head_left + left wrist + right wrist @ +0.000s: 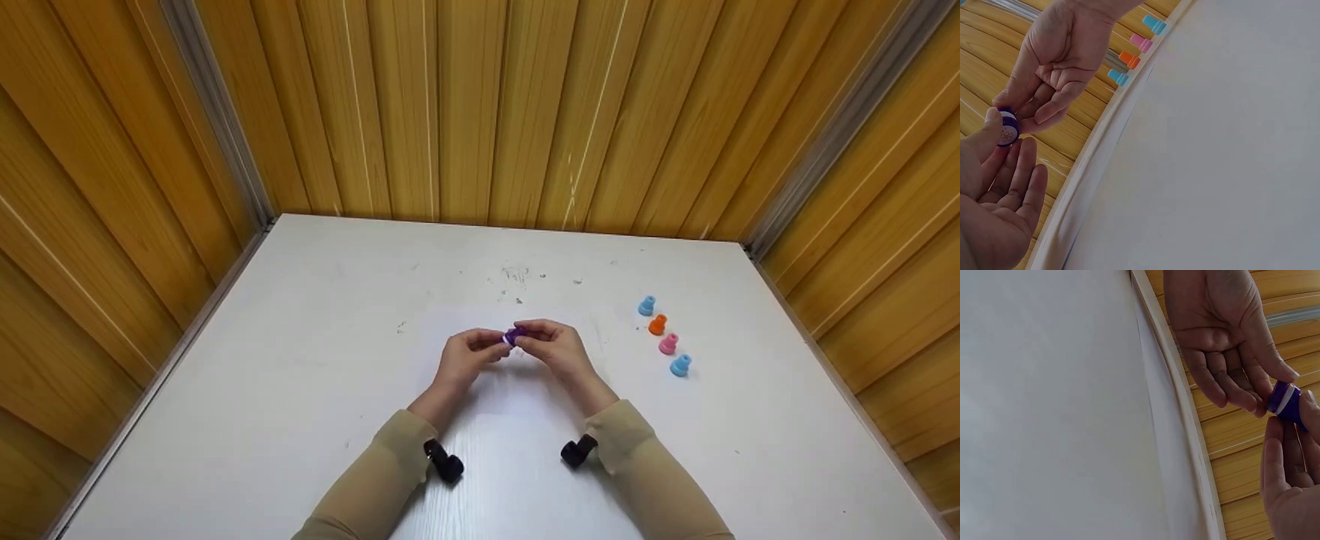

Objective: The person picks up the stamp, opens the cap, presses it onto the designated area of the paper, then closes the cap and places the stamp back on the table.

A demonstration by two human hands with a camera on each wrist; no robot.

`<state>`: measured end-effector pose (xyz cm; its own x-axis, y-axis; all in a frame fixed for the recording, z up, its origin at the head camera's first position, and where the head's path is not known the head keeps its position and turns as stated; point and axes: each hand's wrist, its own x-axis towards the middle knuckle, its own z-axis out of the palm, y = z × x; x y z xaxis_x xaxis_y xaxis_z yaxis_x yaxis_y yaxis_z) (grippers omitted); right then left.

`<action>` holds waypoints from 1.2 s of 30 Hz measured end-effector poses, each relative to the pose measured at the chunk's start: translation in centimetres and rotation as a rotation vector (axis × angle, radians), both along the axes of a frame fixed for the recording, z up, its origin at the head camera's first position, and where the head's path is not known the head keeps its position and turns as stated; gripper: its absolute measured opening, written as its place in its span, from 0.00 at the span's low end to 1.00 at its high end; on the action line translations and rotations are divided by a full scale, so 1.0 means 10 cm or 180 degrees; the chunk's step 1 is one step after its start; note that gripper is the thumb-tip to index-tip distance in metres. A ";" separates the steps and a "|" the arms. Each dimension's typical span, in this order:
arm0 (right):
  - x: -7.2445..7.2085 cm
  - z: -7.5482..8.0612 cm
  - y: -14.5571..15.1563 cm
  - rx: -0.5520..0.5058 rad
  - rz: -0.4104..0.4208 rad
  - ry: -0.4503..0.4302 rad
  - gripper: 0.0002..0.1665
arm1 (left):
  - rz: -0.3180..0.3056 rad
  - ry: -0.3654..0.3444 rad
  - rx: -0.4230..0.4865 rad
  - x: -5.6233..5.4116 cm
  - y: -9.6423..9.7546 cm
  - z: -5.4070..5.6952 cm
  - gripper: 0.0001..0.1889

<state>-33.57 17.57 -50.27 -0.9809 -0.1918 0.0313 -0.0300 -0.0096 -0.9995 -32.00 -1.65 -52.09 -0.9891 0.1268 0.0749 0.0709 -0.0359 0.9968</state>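
Note:
A small purple toy stamp with a white band is held between both hands, over the middle of the table. My left hand pinches the end beside the white band with thumb and fingertips. At the other end, the thumb and fingers of my right hand grip the purple body. The left wrist view shows the round end of the stamp, marked with a small flower-like pattern. In the right wrist view the white band crosses the stamp between the two thumbs.
A white sheet lies beneath the hands on the white table. To the right stands a slanting row of stamps: light blue, orange, pink and another light blue. Wood-panelled walls enclose the table.

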 end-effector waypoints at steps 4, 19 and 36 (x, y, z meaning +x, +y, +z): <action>0.02 -0.02 -0.01 0.0102 -0.0029 0.0068 0.25 | 0.0020 0.0059 0.0012 0.00 0.00 -0.01 0.14; 0.05 -0.06 -0.06 0.0093 0.0011 0.0063 0.24 | 0.0185 0.0096 0.0131 0.01 0.02 -0.03 0.12; -0.01 0.04 0.08 0.0014 -0.0132 -0.0043 0.24 | -0.0279 -0.0074 -0.1463 -0.02 -0.12 0.07 0.42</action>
<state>-33.71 18.37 -49.90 -0.9884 -0.1510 0.0173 -0.0168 -0.0042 -0.9998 -32.23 -2.84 -51.42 -0.9739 0.2247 -0.0306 0.0648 0.4051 0.9120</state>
